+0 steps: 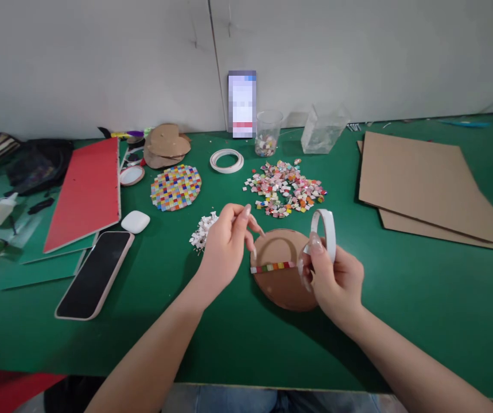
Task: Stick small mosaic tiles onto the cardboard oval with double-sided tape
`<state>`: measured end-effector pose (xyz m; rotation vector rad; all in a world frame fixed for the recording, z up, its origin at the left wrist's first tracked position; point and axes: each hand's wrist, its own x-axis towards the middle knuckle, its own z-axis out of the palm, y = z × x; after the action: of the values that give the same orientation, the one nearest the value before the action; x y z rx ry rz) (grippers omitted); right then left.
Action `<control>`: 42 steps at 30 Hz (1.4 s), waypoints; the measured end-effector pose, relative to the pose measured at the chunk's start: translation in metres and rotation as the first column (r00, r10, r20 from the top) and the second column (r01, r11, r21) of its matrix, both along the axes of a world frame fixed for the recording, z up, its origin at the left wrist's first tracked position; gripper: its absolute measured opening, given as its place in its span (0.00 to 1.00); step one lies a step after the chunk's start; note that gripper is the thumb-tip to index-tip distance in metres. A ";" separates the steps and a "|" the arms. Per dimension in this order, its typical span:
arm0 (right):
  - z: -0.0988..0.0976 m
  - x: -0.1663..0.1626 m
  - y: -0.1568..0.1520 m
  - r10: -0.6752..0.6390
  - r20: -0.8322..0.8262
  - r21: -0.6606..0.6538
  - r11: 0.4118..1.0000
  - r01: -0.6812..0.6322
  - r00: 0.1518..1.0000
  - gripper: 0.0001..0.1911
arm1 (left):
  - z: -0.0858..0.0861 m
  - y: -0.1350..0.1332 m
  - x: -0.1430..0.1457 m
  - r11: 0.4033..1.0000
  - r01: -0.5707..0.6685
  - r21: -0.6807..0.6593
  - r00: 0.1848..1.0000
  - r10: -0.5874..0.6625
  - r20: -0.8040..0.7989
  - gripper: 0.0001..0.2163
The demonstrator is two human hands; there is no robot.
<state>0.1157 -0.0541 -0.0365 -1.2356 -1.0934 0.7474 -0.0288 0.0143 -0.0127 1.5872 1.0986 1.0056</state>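
A round brown cardboard disc (pixel 283 284) lies on the green table, with one row of coloured mosaic tiles (pixel 272 267) across its middle. My right hand (pixel 330 275) is closed on a white roll of double-sided tape (pixel 326 232), held upright just above the disc's right edge. My left hand (pixel 226 244) is pinched on the loose end of the tape strip, which arcs over the disc's upper half. A pile of white backing scraps (pixel 202 229) lies just left of my left hand.
Loose coloured tiles (pixel 286 188) are heaped behind the disc. A finished tiled disc (pixel 176 187), a second tape roll (pixel 226 160), a plastic cup (pixel 267 133) and a clear box (pixel 322 131) stand farther back. Cardboard sheets (pixel 427 183) lie right; a phone (pixel 95 274), earbud case (pixel 135 221) and red board (pixel 86 192) lie left.
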 end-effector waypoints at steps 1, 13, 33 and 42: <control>0.000 0.001 0.000 -0.002 -0.005 0.003 1.000 0.002 1.000 0.18 | 0.001 0.003 -0.001 1.000 -0.008 0.000 1.000 0.008 -0.002 0.11; 0.003 0.004 0.002 0.031 -0.030 -0.047 0.998 -0.032 0.999 0.20 | 0.008 0.041 -0.048 0.986 -0.162 0.049 0.919 0.168 -0.358 0.17; 0.000 0.006 0.006 0.047 0.125 -0.022 0.999 -0.044 0.991 0.22 | 0.015 0.044 -0.070 0.993 -0.064 0.099 0.723 0.114 -0.681 0.12; -0.005 0.007 0.006 0.056 0.123 -0.016 0.998 -0.054 0.991 0.22 | 0.020 0.045 -0.071 0.997 -0.069 0.027 0.752 0.070 -0.656 0.10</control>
<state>0.1227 -0.0481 -0.0414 -1.2802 -1.2297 0.7280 -0.0997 0.0591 0.0071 1.9793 1.6367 0.4706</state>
